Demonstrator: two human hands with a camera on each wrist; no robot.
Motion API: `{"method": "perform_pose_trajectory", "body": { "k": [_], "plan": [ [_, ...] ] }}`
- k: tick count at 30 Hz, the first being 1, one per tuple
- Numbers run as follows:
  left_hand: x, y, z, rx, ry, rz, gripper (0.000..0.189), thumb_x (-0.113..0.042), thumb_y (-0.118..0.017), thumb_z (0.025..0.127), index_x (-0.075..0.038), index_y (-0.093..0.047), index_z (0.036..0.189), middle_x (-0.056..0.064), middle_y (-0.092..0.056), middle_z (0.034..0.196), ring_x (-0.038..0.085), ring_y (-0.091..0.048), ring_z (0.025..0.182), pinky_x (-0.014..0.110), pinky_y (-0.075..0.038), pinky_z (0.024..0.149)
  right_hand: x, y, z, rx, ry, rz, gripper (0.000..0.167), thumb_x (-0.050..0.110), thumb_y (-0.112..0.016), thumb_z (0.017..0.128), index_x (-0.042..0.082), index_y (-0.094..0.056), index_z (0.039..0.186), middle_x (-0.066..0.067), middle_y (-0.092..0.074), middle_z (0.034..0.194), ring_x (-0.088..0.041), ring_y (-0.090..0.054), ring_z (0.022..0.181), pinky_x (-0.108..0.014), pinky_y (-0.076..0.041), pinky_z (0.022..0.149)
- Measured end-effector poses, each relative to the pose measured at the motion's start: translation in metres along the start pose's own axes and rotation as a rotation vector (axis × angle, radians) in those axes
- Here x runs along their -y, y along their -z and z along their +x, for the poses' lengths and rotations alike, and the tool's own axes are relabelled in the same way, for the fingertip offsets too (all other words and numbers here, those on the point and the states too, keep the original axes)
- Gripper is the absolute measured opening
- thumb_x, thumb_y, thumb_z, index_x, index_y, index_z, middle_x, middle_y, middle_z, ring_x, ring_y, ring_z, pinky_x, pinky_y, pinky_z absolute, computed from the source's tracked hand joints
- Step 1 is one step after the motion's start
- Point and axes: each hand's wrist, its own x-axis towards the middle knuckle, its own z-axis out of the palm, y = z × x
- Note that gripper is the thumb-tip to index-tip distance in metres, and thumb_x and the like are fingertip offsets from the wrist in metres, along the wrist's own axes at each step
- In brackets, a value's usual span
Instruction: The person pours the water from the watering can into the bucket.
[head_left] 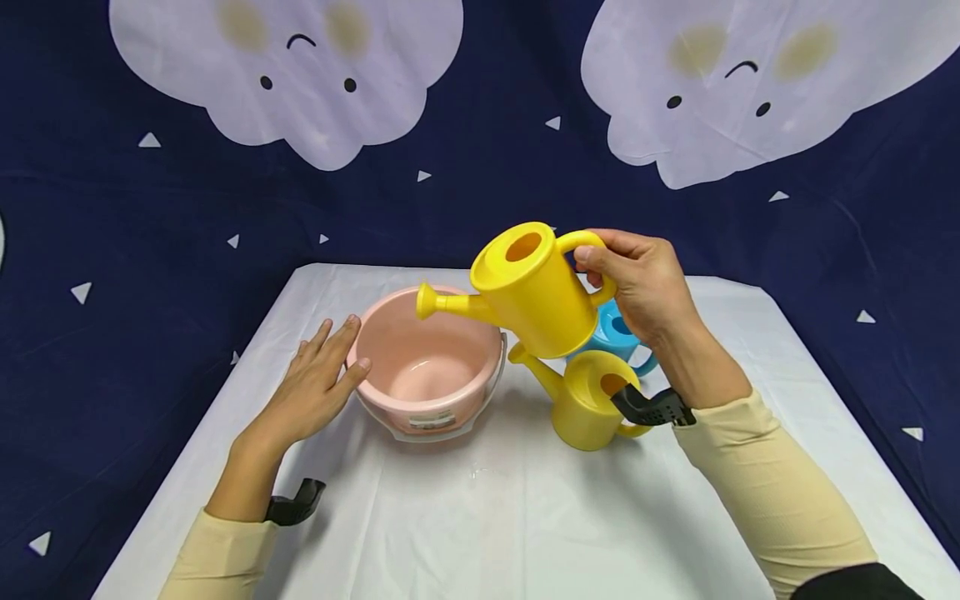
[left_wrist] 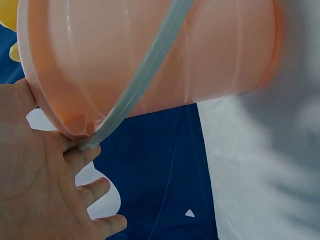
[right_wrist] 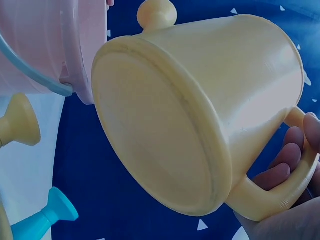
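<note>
My right hand (head_left: 637,283) grips the handle of a yellow watering can (head_left: 536,300), raised off the table and tipped left, its spout over the rim of a pink bucket (head_left: 431,408). In the right wrist view the can's flat underside (right_wrist: 155,130) faces the camera. With fingers straight, my left hand (head_left: 315,383) touches the bucket's left rim. The left wrist view shows those fingers (left_wrist: 92,192) spread by the bucket's grey carrying handle (left_wrist: 145,75). Below the raised can stands a second yellow watering can (head_left: 585,417), and behind that a blue one (head_left: 611,329), partly hidden.
A white cloth covers the table (head_left: 465,525). Behind it hangs a dark blue curtain (head_left: 495,200) printed with clouds and small white triangles. The standing yellow can and the blue can sit close together to the bucket's right.
</note>
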Motion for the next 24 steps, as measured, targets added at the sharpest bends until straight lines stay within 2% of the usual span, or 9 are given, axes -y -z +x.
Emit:
{"method": "perform_pose_trajectory", "body": {
  "k": [15, 24],
  "plan": [
    [-0.002, 0.001, -0.001, 0.003, 0.003, -0.004, 0.066, -0.05, -0.032, 0.1, -0.019, -0.01, 0.153, 0.006, -0.012, 0.16, 0.031, 0.001, 0.149, 0.06, 0.001, 0.116, 0.011, -0.001, 0.005, 0.035, -0.022, -0.128, 0.036, 0.028, -0.078, 0.076, 0.005, -0.072, 0.102, 0.002, -0.07, 0.081, -0.019, -0.052, 0.076, -0.019, -0.049, 0.065],
    [-0.002, 0.001, 0.0, 0.001, 0.004, -0.002, 0.066, -0.05, -0.032, 0.099, -0.019, -0.011, 0.153, 0.006, -0.012, 0.16, 0.031, 0.001, 0.149, 0.059, 0.001, 0.116, 0.017, -0.003, 0.007, 0.079, -0.001, -0.182, 0.033, 0.026, -0.077, 0.078, 0.003, -0.072, 0.102, -0.001, -0.073, 0.084, -0.02, -0.058, 0.08, -0.021, -0.051, 0.068]
  ]
}}
